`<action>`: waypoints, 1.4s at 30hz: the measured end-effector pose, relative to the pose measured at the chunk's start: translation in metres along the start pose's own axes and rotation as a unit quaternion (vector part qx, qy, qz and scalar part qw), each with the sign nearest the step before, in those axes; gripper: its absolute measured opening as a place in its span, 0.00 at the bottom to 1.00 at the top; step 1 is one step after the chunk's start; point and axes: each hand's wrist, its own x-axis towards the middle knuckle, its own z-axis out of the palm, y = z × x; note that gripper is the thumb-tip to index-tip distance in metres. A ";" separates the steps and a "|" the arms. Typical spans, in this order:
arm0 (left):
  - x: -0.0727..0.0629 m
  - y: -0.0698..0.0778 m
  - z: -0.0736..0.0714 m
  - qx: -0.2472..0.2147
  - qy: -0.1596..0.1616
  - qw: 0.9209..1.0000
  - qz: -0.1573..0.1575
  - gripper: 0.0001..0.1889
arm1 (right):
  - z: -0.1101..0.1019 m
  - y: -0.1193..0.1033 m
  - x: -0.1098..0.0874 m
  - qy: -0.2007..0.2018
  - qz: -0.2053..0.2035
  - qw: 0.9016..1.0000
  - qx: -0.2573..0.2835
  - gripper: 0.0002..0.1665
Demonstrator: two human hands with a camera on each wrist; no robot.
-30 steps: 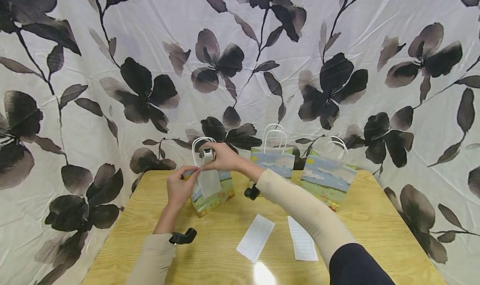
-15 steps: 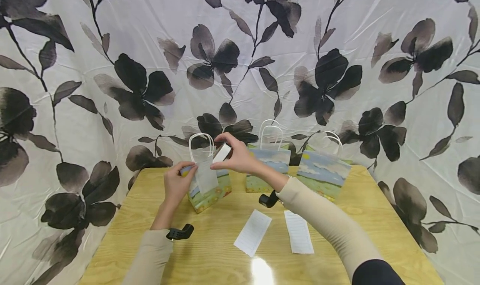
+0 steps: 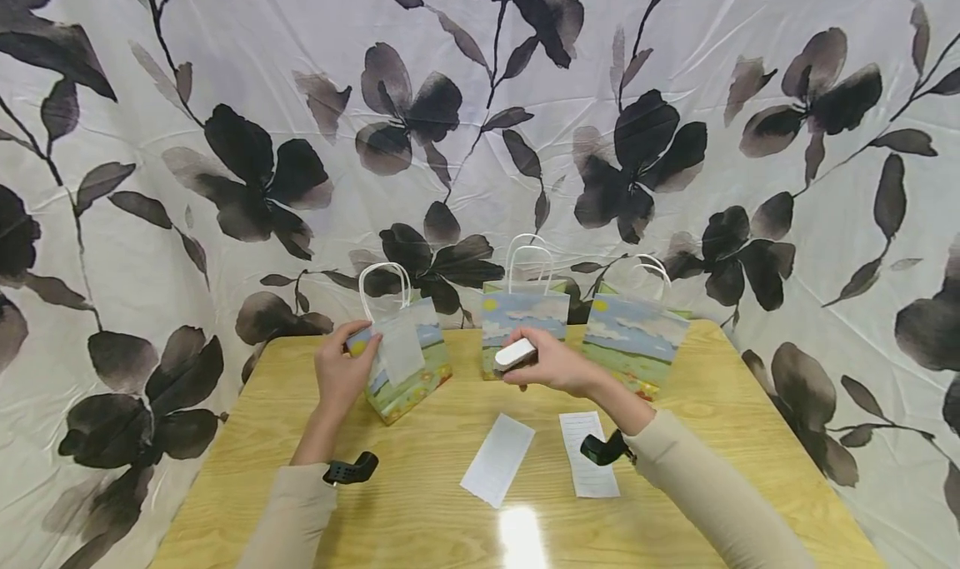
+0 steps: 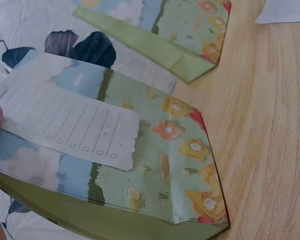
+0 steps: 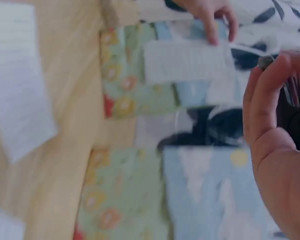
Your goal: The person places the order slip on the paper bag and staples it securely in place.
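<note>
At the left of the table, a painted paper gift bag [image 3: 423,386] with white handles leans slightly. Flat against its front near the top lies a white lined slip with checkboxes [image 4: 72,127]. My left hand [image 3: 341,371] pinches the bag's upper left edge together with the slip; the thumb tip shows on the slip in the left wrist view. Held in my right hand [image 3: 558,365] is a small stapler [image 3: 515,354] with a white top and dark underside, in front of the middle bag. In the right wrist view the fingers hide most of the stapler.
A middle gift bag [image 3: 525,309] and a right gift bag [image 3: 637,336] stand along the table's back edge. Two loose paper slips, one left [image 3: 498,459] and one right [image 3: 585,431], lie nearer the front. A floral cloth [image 3: 480,136] hangs behind the wooden table [image 3: 420,502].
My right hand has drawn the stapler away from the left bag's top, rightward and down to before the middle bag. My left hand keeps its pinch on the bag's edge.
</note>
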 end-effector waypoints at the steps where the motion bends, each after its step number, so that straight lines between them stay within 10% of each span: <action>1: -0.001 0.000 0.000 -0.003 0.004 1.000 0.001 0.13 | -0.003 0.005 -0.007 0.003 0.000 1.000 0.002 0.19; 16: -0.023 -0.006 -0.018 -0.039 -0.025 0.992 -0.116 0.32 | -0.046 0.052 -0.084 0.181 -0.012 0.976 -0.118 0.16; 26: -0.057 0.003 -0.043 -0.026 0.004 0.996 -0.090 0.16 | -0.058 0.091 -0.133 0.272 0.040 0.937 -0.217 0.17; 32: -0.079 0.004 -0.051 -0.014 -0.061 0.993 -0.096 0.04 | -0.064 0.112 -0.159 0.332 0.086 0.909 -0.238 0.18; 42: -0.121 0.003 -0.029 -0.044 -0.194 0.968 -0.152 0.04 | -0.069 0.131 -0.181 0.371 0.134 0.897 -0.201 0.21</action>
